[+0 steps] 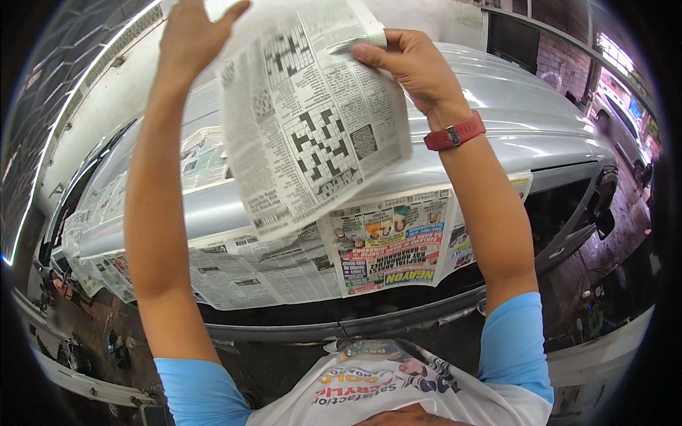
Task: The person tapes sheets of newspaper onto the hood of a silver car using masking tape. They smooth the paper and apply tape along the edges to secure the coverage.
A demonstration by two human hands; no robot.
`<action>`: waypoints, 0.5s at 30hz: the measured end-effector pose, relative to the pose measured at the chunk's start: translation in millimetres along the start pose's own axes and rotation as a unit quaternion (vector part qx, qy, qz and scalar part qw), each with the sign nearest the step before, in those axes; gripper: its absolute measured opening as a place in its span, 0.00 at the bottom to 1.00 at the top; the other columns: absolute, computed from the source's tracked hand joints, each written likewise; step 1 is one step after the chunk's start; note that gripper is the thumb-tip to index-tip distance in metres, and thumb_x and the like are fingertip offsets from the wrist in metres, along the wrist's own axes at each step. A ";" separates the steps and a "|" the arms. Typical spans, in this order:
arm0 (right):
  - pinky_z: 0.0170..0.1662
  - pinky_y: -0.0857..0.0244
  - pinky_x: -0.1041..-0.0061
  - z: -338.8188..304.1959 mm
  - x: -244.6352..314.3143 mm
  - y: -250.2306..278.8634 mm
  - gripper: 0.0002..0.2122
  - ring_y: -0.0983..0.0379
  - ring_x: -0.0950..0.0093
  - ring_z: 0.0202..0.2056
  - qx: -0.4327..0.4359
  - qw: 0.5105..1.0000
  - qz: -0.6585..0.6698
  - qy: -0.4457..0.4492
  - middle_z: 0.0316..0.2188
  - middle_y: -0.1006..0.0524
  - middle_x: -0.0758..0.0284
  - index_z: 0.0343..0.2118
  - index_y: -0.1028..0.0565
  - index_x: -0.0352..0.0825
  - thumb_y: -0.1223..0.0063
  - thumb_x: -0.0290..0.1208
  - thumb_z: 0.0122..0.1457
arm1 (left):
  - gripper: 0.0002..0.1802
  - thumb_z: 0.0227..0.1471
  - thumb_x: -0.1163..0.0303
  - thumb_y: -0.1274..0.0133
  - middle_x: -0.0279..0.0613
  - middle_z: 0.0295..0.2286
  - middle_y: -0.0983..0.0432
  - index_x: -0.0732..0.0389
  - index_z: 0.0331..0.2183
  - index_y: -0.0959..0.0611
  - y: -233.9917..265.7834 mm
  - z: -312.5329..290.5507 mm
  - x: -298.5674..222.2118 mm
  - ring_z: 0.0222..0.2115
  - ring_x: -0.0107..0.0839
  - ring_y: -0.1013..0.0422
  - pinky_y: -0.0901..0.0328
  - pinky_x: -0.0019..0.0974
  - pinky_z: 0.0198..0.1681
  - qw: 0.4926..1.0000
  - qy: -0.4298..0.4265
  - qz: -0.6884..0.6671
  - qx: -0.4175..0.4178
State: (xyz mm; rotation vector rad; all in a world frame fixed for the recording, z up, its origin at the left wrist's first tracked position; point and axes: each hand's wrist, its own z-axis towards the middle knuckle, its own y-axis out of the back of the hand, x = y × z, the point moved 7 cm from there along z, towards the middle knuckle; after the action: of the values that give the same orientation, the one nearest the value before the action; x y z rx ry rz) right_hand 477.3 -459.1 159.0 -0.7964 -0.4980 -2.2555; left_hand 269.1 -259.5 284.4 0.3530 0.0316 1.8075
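right hand (418, 69) pinched newspaper sheet (316, 128), upper centre | left hand (190, 41), upper left: thumb spread — fingers cropped, can't tell | sheet best held taut

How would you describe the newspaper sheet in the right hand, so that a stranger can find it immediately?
Start from the large silver vehicle across the view. In front of it, follow the red watch to the right hand, which grips the newspaper sheet. Unlike the newspaper pages along the vehicle's side, it is held up, showing black-and-white crossword grids.
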 end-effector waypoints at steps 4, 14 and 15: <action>0.37 0.24 0.74 8.2 16.8 -5.2 0.17 0.16 0.76 0.30 -0.033 0.991 -0.111 0.064 0.32 0.11 0.61 0.40 0.12 0.25 0.23 0.38 0.61 | 0.31 0.64 0.40 0.37 0.52 0.42 0.10 0.57 0.53 0.09 -28.4 -9.5 -74.6 0.40 0.42 0.14 0.23 0.45 0.47 0.957 0.094 -0.160 0.225; 0.45 0.22 0.61 34.6 78.6 -27.3 0.28 0.13 0.58 0.39 -0.108 0.901 -0.382 0.175 0.39 0.13 0.52 0.42 0.13 0.25 0.25 0.52 0.57 | 0.33 0.70 0.43 0.42 0.45 0.41 0.10 0.67 0.53 0.12 -71.6 7.1 -55.1 0.44 0.34 0.15 0.23 0.37 0.51 0.867 0.148 -0.372 0.297; 0.44 0.23 0.61 33.8 83.9 -31.4 0.23 0.14 0.58 0.38 -0.075 0.921 -0.348 0.156 0.36 0.14 0.52 0.41 0.15 0.25 0.30 0.47 0.62 | 0.31 0.71 0.46 0.43 0.45 0.41 0.10 0.67 0.54 0.12 -70.0 6.6 -42.5 0.44 0.34 0.15 0.22 0.38 0.51 0.870 0.159 -0.380 0.270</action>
State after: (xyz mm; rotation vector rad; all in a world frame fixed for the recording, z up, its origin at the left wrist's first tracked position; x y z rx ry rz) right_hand 420.0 -459.0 235.6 -0.3285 -0.5110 -3.0409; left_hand 346.1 -282.2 266.8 0.3598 0.8143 1.0173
